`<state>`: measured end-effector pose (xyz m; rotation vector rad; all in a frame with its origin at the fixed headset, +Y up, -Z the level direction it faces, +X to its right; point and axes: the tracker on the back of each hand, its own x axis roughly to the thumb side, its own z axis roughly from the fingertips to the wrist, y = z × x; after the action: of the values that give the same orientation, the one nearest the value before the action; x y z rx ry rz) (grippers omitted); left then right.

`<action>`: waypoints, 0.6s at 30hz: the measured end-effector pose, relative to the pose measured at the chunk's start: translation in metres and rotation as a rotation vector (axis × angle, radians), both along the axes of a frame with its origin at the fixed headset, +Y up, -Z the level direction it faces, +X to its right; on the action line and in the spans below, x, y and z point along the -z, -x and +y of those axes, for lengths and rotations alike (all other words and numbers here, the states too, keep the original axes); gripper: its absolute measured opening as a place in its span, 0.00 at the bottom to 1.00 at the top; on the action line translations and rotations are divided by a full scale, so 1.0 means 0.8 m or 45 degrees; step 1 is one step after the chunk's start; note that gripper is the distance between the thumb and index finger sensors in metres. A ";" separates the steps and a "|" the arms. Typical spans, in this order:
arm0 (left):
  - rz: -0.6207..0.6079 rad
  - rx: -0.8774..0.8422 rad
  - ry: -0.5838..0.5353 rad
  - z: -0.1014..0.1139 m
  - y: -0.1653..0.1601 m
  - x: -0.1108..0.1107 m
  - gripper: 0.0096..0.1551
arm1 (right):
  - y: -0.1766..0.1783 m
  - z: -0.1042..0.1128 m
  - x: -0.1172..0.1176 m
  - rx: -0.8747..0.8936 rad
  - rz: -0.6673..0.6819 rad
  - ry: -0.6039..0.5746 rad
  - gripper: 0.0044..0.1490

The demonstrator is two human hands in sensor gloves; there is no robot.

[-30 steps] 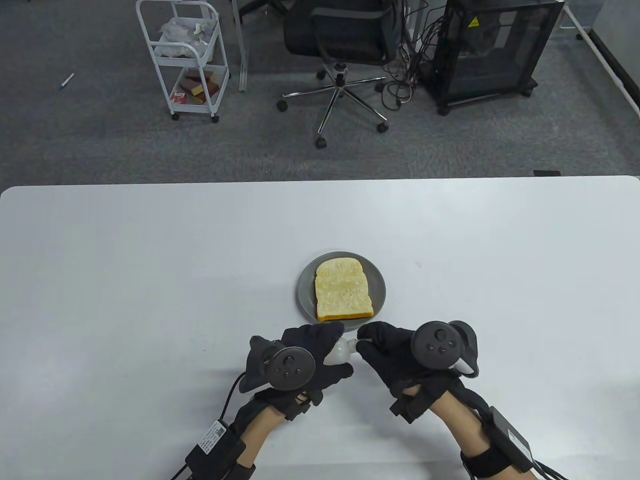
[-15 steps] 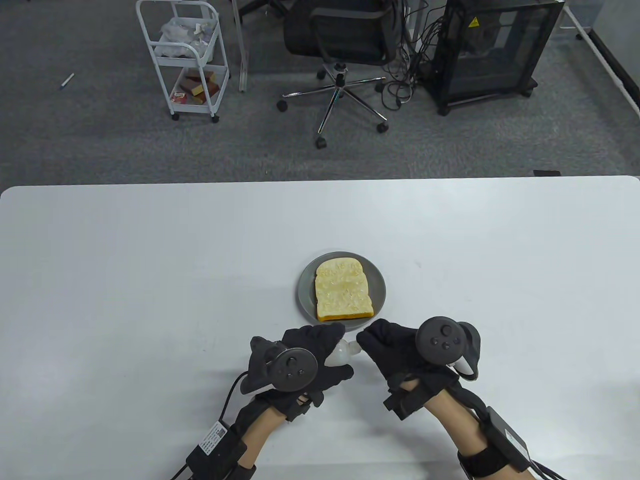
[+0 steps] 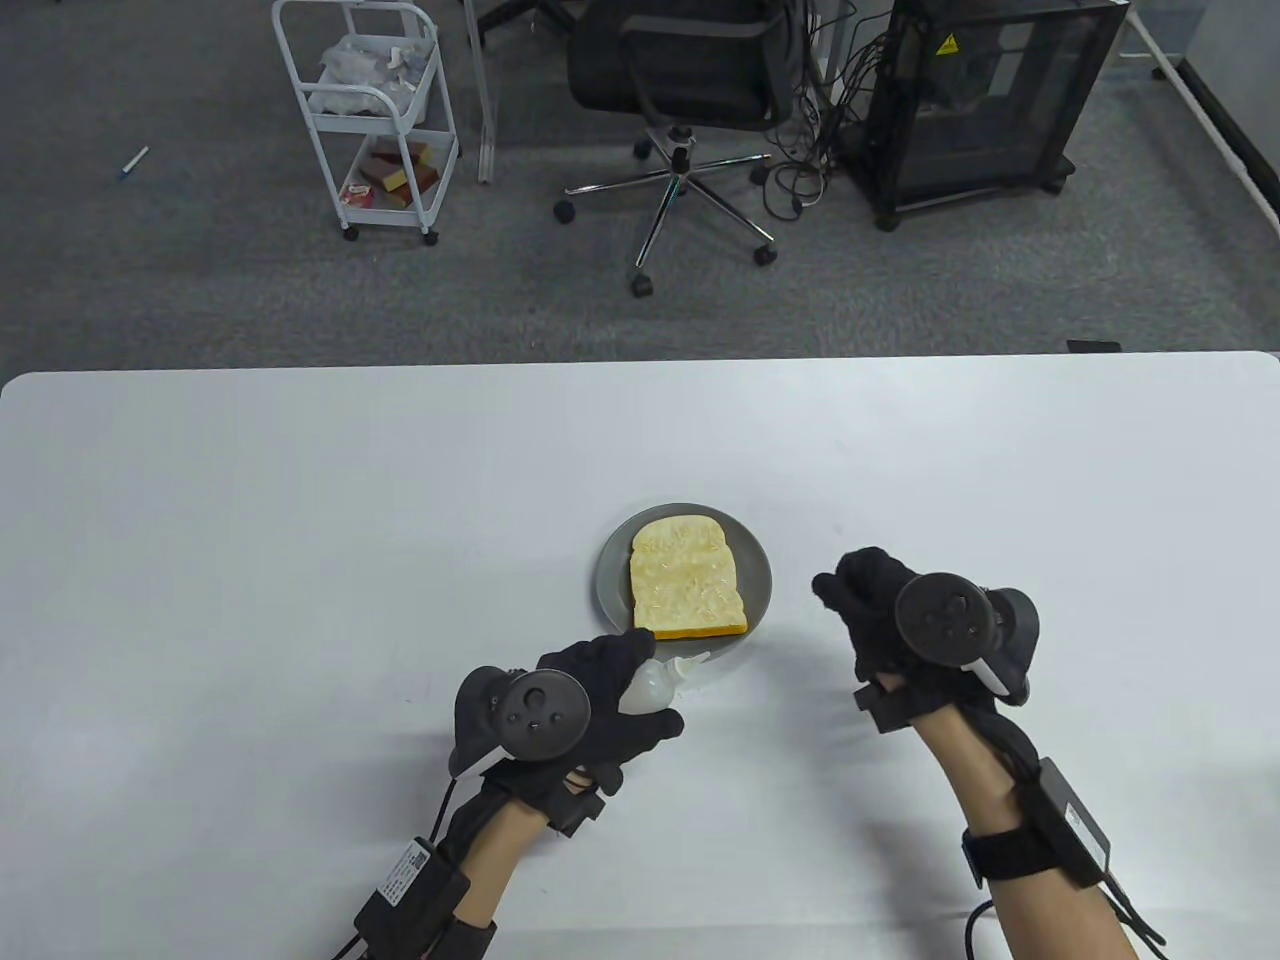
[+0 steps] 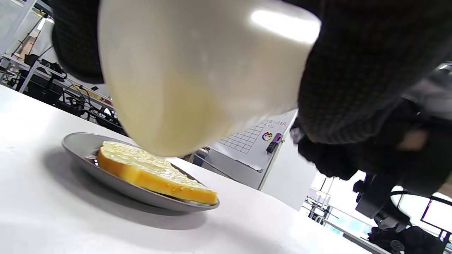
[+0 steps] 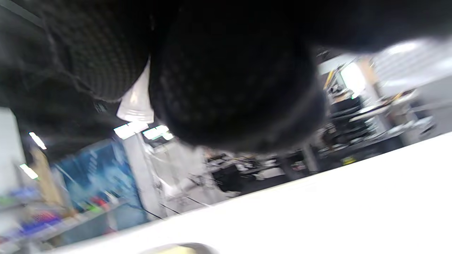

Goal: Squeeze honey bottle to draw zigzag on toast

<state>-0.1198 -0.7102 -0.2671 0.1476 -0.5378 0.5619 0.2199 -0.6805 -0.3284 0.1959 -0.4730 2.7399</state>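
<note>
Left hand [image 3: 600,700]: wrapped around the honey bottle [image 3: 655,685], nozzle tipped toward the plate's near rim.
Right hand [image 3: 880,610]: off to the plate's right, fingers curled in; can't tell if it's got anything.
Toast [image 3: 687,578]: sitting flat on the grey plate [image 3: 610,580], mid-table.

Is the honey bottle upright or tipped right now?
Tipped: the left hand holds the honey bottle with its nozzle slanting toward the toast.
</note>
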 end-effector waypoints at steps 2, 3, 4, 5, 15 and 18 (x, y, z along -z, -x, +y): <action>0.010 -0.018 0.014 -0.001 0.003 0.002 0.48 | -0.015 -0.016 0.018 -0.147 -0.066 0.045 0.30; 0.010 -0.027 0.022 -0.002 0.004 0.003 0.48 | -0.020 -0.023 0.025 -0.188 -0.090 0.064 0.30; 0.012 -0.034 0.027 -0.003 0.005 0.004 0.48 | -0.026 -0.033 0.034 -0.238 -0.111 0.100 0.30; 0.013 -0.035 0.030 -0.004 0.006 0.004 0.48 | -0.030 -0.039 0.038 -0.269 -0.134 0.111 0.30; 0.001 -0.026 0.037 -0.006 0.006 0.004 0.48 | -0.053 -0.087 0.064 -0.494 -0.309 0.319 0.30; -0.004 -0.030 0.042 -0.006 0.005 0.004 0.48 | -0.055 -0.095 0.066 -0.528 -0.315 0.340 0.31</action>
<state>-0.1238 -0.7151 -0.2705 0.1220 -0.5303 0.5934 0.2638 -0.7563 -0.3809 -0.1315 -0.1303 3.2159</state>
